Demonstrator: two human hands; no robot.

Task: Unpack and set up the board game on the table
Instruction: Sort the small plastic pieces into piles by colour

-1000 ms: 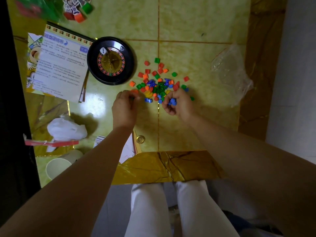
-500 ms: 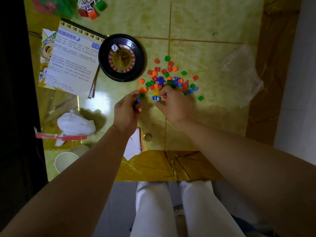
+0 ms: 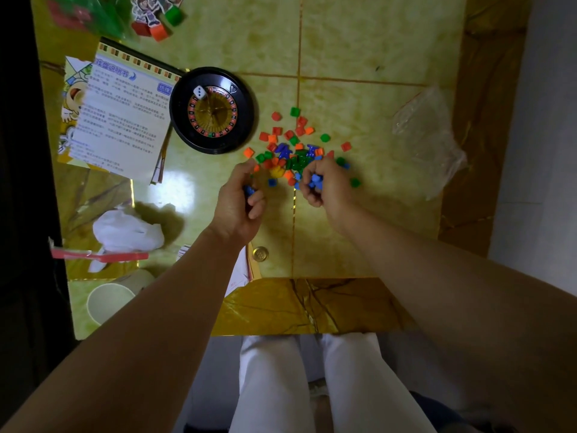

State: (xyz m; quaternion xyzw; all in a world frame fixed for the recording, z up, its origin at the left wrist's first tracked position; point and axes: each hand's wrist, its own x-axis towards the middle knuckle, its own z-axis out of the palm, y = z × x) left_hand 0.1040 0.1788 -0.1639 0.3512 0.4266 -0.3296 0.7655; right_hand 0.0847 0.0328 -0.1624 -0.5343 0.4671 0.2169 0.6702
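The left hand has its fingers curled round a few blue pieces. The right hand, also curled, cups several more. Both hands are at the near edge of the pile of coloured pieces scattered on the surface, beside the roulette wheel.

table: glossy yellow-green, gold seams, white light glare | floor: pale grey, right side
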